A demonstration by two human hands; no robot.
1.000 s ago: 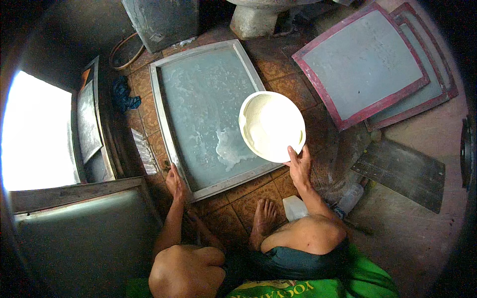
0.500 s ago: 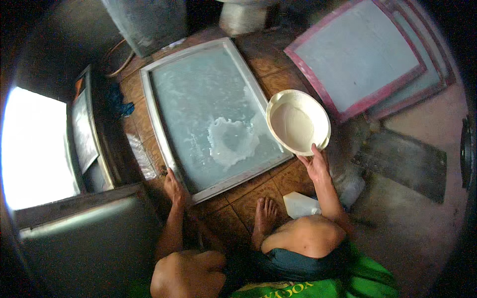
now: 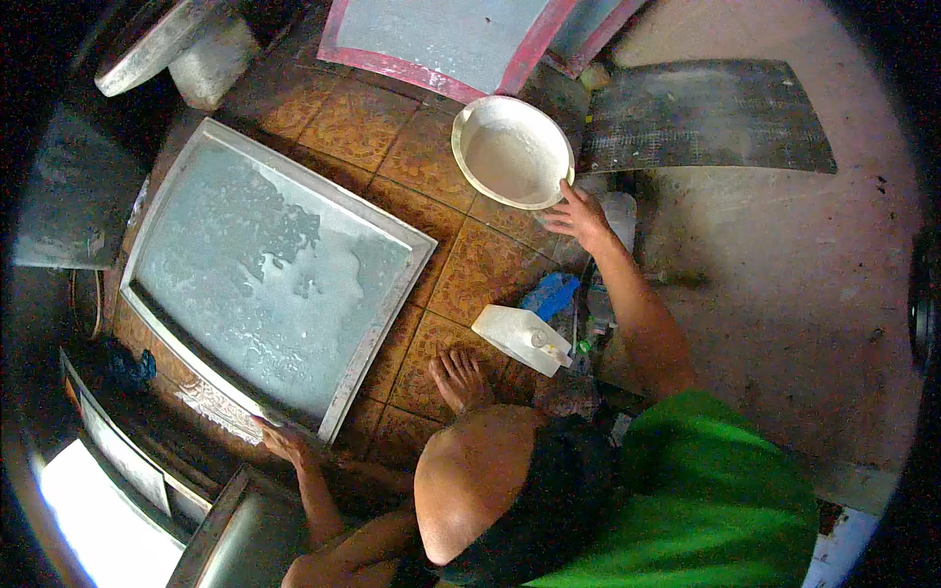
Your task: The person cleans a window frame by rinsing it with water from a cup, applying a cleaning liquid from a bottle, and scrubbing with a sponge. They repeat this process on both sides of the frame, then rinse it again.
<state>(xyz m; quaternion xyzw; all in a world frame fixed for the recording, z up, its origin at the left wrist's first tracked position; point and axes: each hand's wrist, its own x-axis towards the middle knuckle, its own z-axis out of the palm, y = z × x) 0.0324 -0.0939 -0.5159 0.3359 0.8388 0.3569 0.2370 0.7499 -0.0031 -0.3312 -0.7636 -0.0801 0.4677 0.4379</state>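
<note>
A screen printing frame [image 3: 384, 225] with a pale border and wet grey-blue mesh slopes at the left, a milky puddle spread over its lower half. My left hand [image 3: 284, 441] is closed on the frame's near edge, the fingertips partly hidden. Out to the right, a cream plastic basin [image 3: 510, 152] is tilted slightly, with a whitish inside. My right hand [image 3: 585, 218] grips its near rim, thumb on the lip and fingers underneath. Whether the basin rests on the floor or hangs just above it, I cannot tell.
Pink-bordered screens [image 3: 412, 73] lean at the back. By my bare foot [image 3: 459, 377] lie a white plastic jug [image 3: 520, 338] and a blue crumpled piece [image 3: 551, 294]. A dark perforated sheet [image 3: 706, 116] lies at the far right. A bright light panel [image 3: 103, 519] stands lower left.
My view has swung to the right. The basin has moved away from the frame's right edge, out over the tiles, still in my right hand. The puddle on the mesh has spread.
</note>
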